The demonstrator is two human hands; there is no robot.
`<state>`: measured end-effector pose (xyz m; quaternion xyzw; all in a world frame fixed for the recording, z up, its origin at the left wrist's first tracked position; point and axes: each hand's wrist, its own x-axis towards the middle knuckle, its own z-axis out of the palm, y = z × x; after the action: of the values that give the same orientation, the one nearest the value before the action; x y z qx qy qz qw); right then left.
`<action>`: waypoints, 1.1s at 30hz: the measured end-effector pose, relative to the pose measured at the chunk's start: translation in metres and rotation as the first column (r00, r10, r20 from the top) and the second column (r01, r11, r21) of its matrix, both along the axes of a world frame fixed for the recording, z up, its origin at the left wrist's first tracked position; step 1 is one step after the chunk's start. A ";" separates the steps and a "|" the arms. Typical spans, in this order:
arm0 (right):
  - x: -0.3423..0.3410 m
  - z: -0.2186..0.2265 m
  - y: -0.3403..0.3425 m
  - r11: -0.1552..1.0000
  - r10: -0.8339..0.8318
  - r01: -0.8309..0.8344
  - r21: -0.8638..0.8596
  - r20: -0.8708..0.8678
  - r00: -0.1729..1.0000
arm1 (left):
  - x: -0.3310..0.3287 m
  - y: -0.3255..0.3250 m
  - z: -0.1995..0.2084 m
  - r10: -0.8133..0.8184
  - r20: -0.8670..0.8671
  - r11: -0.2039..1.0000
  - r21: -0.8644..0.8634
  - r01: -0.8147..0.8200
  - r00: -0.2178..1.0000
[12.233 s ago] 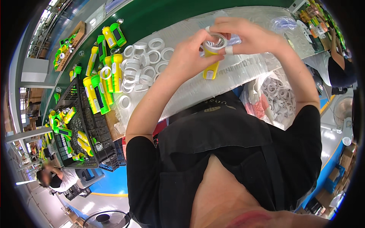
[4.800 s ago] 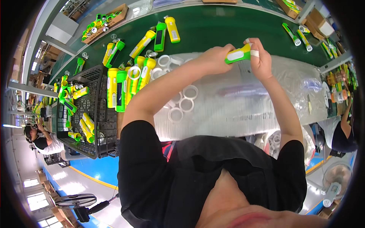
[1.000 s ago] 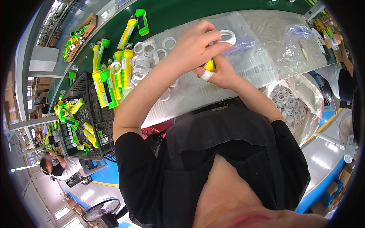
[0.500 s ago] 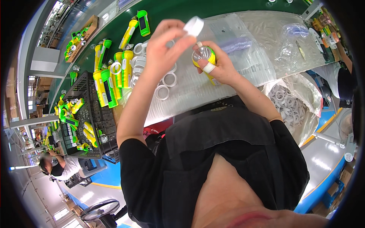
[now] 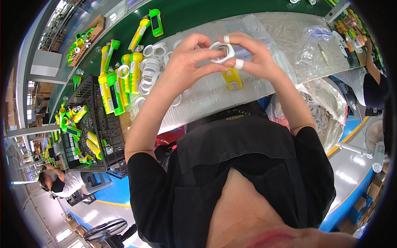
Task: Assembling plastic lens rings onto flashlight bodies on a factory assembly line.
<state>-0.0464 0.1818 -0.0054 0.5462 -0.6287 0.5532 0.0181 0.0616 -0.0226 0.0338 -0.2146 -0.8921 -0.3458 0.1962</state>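
Observation:
A yellow flashlight [image 5: 233, 79] hangs head-up over the padded work surface, with a white ring [image 5: 213, 46] around the rim of its head. My left hand [image 5: 188, 62] is closed on the ring, thumb below and fingers along its upper left. With white tape on two fingers, my right hand [image 5: 258, 58] grips the flashlight's head from the right side. Part of the ring and head is hidden behind the fingers. Loose white rings [image 5: 149, 71] lie in a heap left of my left hand, beside several yellow and green flashlights [image 5: 135, 72].
A black crate [image 5: 108, 142] with flashlights stands at the left. At the right a white sack [image 5: 337, 97] holds many rings. Clear plastic discs [image 5: 318, 33] lie on the plastic sheet. Behind runs a green belt [image 5: 240, 14]. Other people [image 5: 72, 182] work at both sides.
My left hand has come down and right, bringing the white ring from the air onto the flashlight's head. My right hand has shifted its hold, fingers now around the head's rim.

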 end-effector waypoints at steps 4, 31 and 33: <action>-0.010 0.049 0.022 0.949 0.032 0.017 0.316 -0.148 0.988 | -0.006 0.021 -0.006 -0.012 -0.079 0.998 -0.056 0.008 0.997; -0.015 0.085 0.016 0.360 -0.162 0.506 0.784 -0.482 0.861 | -0.025 0.061 -0.035 0.095 -0.038 0.985 0.146 -0.089 0.995; -0.038 0.056 0.030 0.961 0.080 0.033 0.275 -0.388 0.918 | -0.025 0.065 -0.031 0.096 0.001 0.985 0.141 -0.096 0.995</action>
<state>-0.0841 0.2121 0.0505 0.6513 -0.6761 0.3389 0.0617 0.0369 0.0426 0.0028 -0.1580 -0.8743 -0.3974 0.2297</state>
